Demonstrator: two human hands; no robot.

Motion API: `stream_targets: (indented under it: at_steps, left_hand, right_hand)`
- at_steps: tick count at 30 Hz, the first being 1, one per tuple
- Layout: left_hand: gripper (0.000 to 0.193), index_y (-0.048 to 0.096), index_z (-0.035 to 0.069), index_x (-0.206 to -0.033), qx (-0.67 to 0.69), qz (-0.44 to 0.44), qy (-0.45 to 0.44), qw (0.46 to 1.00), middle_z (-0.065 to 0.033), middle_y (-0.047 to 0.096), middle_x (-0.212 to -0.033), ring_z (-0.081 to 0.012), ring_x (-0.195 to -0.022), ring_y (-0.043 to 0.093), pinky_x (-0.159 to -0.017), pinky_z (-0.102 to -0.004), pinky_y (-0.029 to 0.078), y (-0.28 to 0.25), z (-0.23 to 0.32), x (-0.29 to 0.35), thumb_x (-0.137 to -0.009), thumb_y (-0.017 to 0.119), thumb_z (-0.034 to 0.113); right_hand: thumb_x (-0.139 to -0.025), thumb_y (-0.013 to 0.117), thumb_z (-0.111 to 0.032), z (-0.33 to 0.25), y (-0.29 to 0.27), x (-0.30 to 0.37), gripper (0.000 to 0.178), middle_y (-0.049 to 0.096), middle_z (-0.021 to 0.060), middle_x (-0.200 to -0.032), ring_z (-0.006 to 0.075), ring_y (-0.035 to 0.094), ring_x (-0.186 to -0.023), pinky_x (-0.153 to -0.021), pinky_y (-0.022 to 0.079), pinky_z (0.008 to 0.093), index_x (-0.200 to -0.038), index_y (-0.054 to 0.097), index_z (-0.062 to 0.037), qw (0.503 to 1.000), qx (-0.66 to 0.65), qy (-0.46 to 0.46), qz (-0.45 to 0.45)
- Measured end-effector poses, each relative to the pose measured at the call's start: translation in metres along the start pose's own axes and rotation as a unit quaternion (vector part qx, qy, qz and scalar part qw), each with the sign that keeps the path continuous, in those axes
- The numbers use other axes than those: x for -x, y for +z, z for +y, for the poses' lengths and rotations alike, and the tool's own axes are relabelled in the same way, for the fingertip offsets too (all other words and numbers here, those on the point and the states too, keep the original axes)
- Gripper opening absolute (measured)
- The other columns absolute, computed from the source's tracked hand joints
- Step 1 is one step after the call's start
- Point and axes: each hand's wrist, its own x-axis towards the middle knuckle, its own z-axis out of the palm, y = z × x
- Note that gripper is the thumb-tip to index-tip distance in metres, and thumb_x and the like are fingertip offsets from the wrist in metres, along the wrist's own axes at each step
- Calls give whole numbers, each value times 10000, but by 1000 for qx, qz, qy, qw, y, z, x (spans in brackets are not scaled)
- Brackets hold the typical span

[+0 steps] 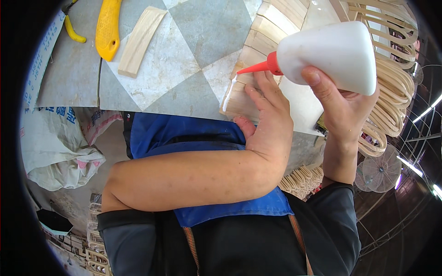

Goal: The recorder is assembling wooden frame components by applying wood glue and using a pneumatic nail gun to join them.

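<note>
Pale, flat wooden slats (244, 94) lay side by side on the grey-and-white patterned tabletop (184, 60), and the left hand (269, 124), its fingers spread flat and holding nothing, pressed down on the nearest one while the right hand (338, 103) gripped a white squeeze bottle with a red nozzle (329, 55), fingers wrapped around its body, tip just above the slat's edge beside a white glue line. Squeezed too hard, the bottle could likely flood glue onto the fingertips, or the slat might slide if the pressing palm eased. A loose wooden block (140, 39) and a yellow-handled tool (108, 27) lay well apart.
</note>
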Motion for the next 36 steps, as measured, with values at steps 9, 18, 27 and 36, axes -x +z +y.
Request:
stream_targets:
  at_steps: [9,18,27,36]
  left_hand:
    - [857,561,-63,-1539,-57,3,1,998,-253,569,-1608,-470,-1439,593,-1090,-492,611,-5,-4,-2,-738,850,35]
    - [820,587,-55,-1517,-37,-6,17,999,-269,589,-1582,-480,-1431,594,-1071,-506,608,-5,-7,-3,-735,828,5]
    - [802,602,-51,-1498,-56,-13,43,997,-289,603,-1557,-480,-1374,631,-1004,-505,614,-11,-16,-6,-731,824,22]
    - [794,613,-39,-1490,-48,-11,60,997,-295,620,-1529,-483,-1346,646,-980,-502,617,-13,-20,-8,-727,822,30]
  right_hand:
    - [-838,966,-79,9,-9,-25,483,819,180,-1011,263,810,-863,-753,681,336,-1235,728,61,997,59,-33,26]
    - [-860,945,-83,22,-16,-42,429,822,173,-994,250,809,-855,-752,671,313,-1217,749,52,997,45,-48,29]
    - [-868,940,-100,27,-12,-61,430,828,173,-1011,252,813,-860,-759,669,311,-1218,751,62,998,8,-51,39]
    - [-897,903,-118,35,-12,-82,494,796,178,-1076,256,793,-902,-799,660,317,-1295,681,74,997,1,-55,54]
